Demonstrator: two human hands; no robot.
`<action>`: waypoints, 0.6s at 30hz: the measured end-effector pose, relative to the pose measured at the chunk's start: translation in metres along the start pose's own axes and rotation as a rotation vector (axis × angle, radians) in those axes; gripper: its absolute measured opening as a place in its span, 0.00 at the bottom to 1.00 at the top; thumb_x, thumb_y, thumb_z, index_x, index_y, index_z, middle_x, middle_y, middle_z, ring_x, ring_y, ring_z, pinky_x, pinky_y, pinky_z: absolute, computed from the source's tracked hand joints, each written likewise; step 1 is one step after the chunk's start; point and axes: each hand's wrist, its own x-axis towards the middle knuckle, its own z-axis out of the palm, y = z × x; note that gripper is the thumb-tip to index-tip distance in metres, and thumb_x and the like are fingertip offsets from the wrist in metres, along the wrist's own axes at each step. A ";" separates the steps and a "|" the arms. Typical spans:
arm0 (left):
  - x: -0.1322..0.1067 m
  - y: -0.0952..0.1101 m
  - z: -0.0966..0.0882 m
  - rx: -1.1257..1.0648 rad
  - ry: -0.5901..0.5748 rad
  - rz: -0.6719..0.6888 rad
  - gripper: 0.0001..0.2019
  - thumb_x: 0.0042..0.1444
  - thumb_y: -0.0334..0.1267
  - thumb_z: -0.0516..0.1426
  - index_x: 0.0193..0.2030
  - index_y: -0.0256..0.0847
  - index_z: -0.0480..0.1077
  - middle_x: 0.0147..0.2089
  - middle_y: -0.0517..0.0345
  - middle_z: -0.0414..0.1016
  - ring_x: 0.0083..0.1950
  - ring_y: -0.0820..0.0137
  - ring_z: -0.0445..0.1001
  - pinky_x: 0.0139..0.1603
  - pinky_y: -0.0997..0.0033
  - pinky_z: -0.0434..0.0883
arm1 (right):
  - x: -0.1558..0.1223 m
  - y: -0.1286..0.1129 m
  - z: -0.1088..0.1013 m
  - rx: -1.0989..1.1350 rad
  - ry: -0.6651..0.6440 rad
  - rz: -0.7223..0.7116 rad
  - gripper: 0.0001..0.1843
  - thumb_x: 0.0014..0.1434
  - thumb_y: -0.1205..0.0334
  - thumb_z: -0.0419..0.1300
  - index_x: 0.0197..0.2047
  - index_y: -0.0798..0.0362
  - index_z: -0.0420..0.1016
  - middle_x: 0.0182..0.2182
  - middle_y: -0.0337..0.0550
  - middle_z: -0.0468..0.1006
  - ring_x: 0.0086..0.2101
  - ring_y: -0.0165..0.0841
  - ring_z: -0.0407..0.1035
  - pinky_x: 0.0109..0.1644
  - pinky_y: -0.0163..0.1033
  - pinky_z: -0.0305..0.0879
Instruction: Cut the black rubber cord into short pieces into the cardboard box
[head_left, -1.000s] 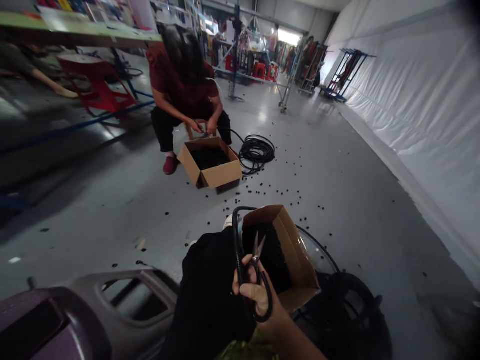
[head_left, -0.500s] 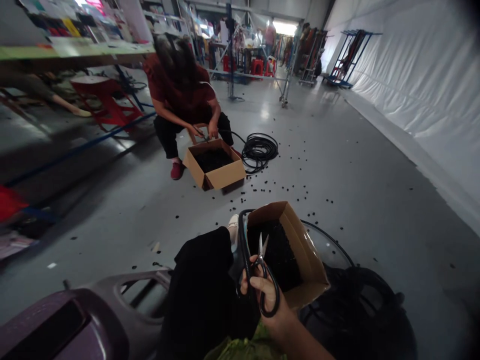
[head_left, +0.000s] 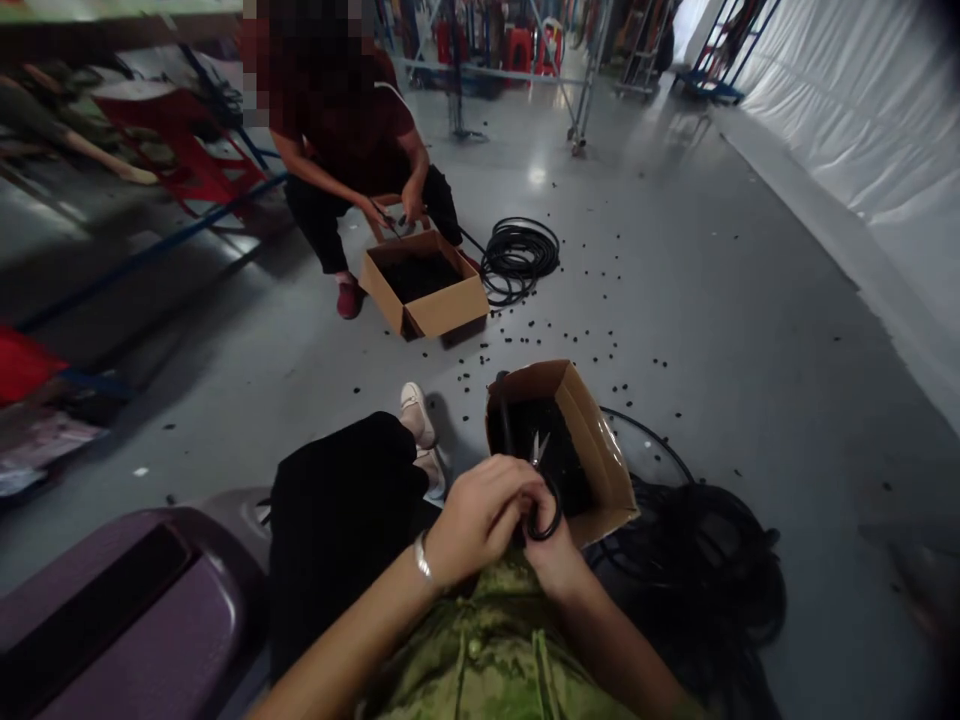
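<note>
My right hand (head_left: 553, 550) holds black-handled scissors (head_left: 538, 450), with the blades slightly apart and pointing away over a cardboard box (head_left: 611, 465). My left hand (head_left: 487, 510), with a silver bracelet on the wrist, is closed and pressed up beside the right hand. A black hose (head_left: 505, 415) stands up from the left hand's fingers along the near-left wall of the box; its lower part is hidden under both hands. Small black pieces (head_left: 574, 470) fill the box bottom.
Ahead, a co-worker sits by another cardboard box (head_left: 450, 308) of black pieces. A hose coil (head_left: 521, 250) lies beside it. To my right is a dark hose heap (head_left: 675, 570). At left stands a purple-grey moulded object (head_left: 187, 590). Black bits are scattered over the floor.
My left hand has come into view from the left and closed at the hose beside my right hand. The hose has straightened; the scissors sit closer to the left hand. The view has tipped down.
</note>
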 end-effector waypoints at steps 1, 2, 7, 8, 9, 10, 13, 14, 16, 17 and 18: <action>0.001 -0.011 0.010 -0.045 -0.035 -0.011 0.20 0.62 0.29 0.47 0.54 0.41 0.75 0.49 0.46 0.79 0.52 0.63 0.75 0.54 0.59 0.74 | 0.000 0.000 -0.005 0.006 0.016 0.024 0.18 0.50 0.56 0.67 0.45 0.47 0.75 0.38 0.43 0.78 0.42 0.40 0.72 0.44 0.44 0.71; 0.001 -0.021 0.021 -0.050 -0.064 -0.037 0.22 0.60 0.28 0.48 0.58 0.41 0.72 0.54 0.45 0.77 0.56 0.62 0.73 0.57 0.56 0.72 | 0.001 -0.001 -0.009 0.030 0.035 0.061 0.17 0.50 0.56 0.67 0.44 0.48 0.76 0.36 0.42 0.78 0.40 0.40 0.73 0.43 0.44 0.70; -0.004 -0.048 0.069 0.088 -0.367 -0.032 0.18 0.63 0.33 0.50 0.57 0.40 0.71 0.50 0.46 0.77 0.54 0.60 0.72 0.66 0.43 0.57 | -0.004 0.000 -0.030 0.140 0.170 0.222 0.19 0.44 0.61 0.71 0.40 0.53 0.73 0.29 0.36 0.77 0.31 0.34 0.72 0.35 0.38 0.68; -0.004 -0.049 0.073 0.116 -0.403 -0.021 0.17 0.65 0.35 0.50 0.57 0.40 0.71 0.47 0.48 0.78 0.51 0.60 0.73 0.67 0.42 0.55 | -0.007 -0.001 -0.035 0.134 0.190 0.229 0.20 0.43 0.62 0.72 0.40 0.53 0.73 0.28 0.34 0.77 0.29 0.33 0.72 0.34 0.36 0.67; -0.005 -0.049 0.076 0.137 -0.431 -0.002 0.17 0.66 0.38 0.50 0.57 0.40 0.71 0.44 0.49 0.78 0.49 0.61 0.74 0.67 0.42 0.54 | -0.010 -0.002 -0.040 0.121 0.199 0.232 0.21 0.42 0.63 0.72 0.39 0.53 0.73 0.28 0.34 0.76 0.28 0.32 0.71 0.33 0.35 0.67; -0.006 -0.049 0.077 0.151 -0.455 0.026 0.18 0.66 0.41 0.51 0.59 0.40 0.70 0.43 0.49 0.78 0.47 0.61 0.74 0.66 0.43 0.54 | -0.013 -0.003 -0.045 0.104 0.199 0.238 0.21 0.41 0.64 0.73 0.39 0.53 0.73 0.28 0.34 0.76 0.28 0.31 0.71 0.32 0.35 0.66; -0.009 -0.051 0.074 0.155 -0.522 0.138 0.25 0.63 0.48 0.56 0.63 0.38 0.67 0.44 0.48 0.77 0.47 0.60 0.73 0.62 0.49 0.58 | -0.019 -0.008 -0.055 0.045 0.164 0.270 0.21 0.40 0.63 0.74 0.38 0.53 0.73 0.27 0.34 0.76 0.26 0.30 0.70 0.29 0.33 0.65; -0.010 -0.052 0.071 0.157 -0.546 0.173 0.25 0.61 0.49 0.58 0.61 0.39 0.68 0.44 0.48 0.77 0.47 0.60 0.73 0.61 0.51 0.60 | -0.019 -0.010 -0.056 0.027 0.148 0.280 0.21 0.41 0.63 0.74 0.39 0.53 0.74 0.26 0.34 0.75 0.26 0.30 0.70 0.29 0.33 0.65; -0.010 -0.054 0.061 0.177 -0.588 0.218 0.18 0.61 0.46 0.59 0.55 0.41 0.72 0.41 0.50 0.76 0.45 0.61 0.73 0.56 0.57 0.63 | -0.017 -0.012 -0.057 0.020 0.147 0.280 0.22 0.41 0.62 0.74 0.41 0.53 0.74 0.27 0.34 0.76 0.27 0.31 0.71 0.30 0.34 0.67; -0.009 -0.055 0.055 0.201 -0.604 0.218 0.14 0.62 0.44 0.58 0.51 0.42 0.74 0.40 0.51 0.76 0.44 0.63 0.73 0.53 0.60 0.65 | -0.014 -0.013 -0.058 0.038 0.188 0.255 0.23 0.42 0.61 0.74 0.42 0.52 0.74 0.27 0.35 0.77 0.28 0.31 0.72 0.31 0.34 0.68; -0.008 -0.057 0.048 0.238 -0.603 0.183 0.11 0.63 0.42 0.57 0.49 0.42 0.74 0.39 0.51 0.76 0.43 0.64 0.73 0.50 0.62 0.66 | -0.011 -0.014 -0.059 0.070 0.255 0.222 0.23 0.43 0.60 0.73 0.43 0.51 0.73 0.29 0.36 0.77 0.30 0.32 0.73 0.33 0.35 0.69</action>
